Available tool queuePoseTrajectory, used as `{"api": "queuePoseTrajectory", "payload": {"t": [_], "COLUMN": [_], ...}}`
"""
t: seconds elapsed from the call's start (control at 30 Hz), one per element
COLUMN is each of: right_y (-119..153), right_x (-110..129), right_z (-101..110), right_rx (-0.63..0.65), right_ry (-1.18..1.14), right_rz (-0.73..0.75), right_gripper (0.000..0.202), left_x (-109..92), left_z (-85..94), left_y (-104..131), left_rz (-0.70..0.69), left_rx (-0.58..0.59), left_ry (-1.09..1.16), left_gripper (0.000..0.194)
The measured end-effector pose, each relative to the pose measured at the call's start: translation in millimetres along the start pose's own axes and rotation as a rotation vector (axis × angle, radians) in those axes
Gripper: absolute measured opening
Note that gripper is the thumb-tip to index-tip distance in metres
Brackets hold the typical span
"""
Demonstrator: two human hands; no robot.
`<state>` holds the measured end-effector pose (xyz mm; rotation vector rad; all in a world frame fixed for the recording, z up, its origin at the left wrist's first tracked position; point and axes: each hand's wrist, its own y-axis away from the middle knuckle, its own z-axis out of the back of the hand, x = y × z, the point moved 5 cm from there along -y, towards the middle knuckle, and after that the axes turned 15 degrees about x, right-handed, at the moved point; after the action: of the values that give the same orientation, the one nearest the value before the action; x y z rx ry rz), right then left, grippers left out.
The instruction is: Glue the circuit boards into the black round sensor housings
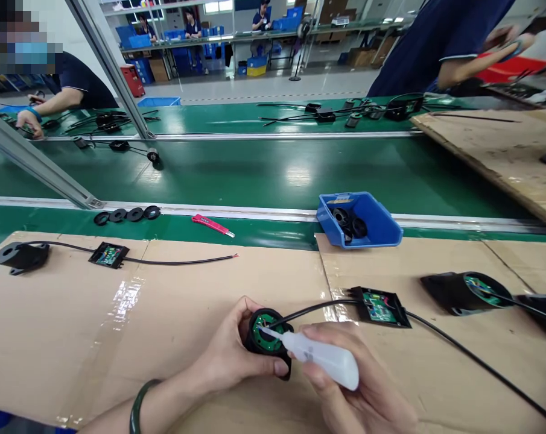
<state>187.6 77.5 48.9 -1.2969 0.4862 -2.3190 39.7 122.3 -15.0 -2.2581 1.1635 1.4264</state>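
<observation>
My left hand [236, 349] is wrapped round a black round housing [251, 345], its open face turned up toward me. Inside that housing sits a green circuit board [264, 340]. Between the fingers of my right hand [354, 380] is a white squeeze bottle [329, 358], tilted so its thin nozzle reaches the board. A black cable [318, 308] runs from the housing to a flat black box [381, 307] with an open top and a green board in it, then on toward the lower right. Whether liquid leaves the nozzle cannot be seen.
A blue bin [385, 232] holds black rings. A red utility knife [212, 225] and several black rings [136, 214] lie along the green strip. Another wired housing [23, 256] rests left on the cardboard [186, 301]; more housings [463, 292] lie right. Across the conveyor [236, 169] co-workers handle parts.
</observation>
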Motion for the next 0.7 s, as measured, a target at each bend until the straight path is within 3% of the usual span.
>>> {"api": "queuePoseTrajectory", "payload": {"t": [0.4,0.7], "right_y": [-12.6,-8.7], "right_x": [5.0,2.3], "right_z": [-2.0,-5.6], "right_rx": [-0.037,0.009], "right_ry": [0.09,-0.082], "right_rz": [0.045,0.001], "right_gripper": [0.019,0.016], "left_x": [0.9,-1.0], "left_z": [3.1,0.3], "left_y": [1.1,0.7], "left_rz": [0.008,0.015], "left_rx": [0.005,0.021], "left_ry": [-0.017,0.001], "left_gripper": [0.058,0.059]}}
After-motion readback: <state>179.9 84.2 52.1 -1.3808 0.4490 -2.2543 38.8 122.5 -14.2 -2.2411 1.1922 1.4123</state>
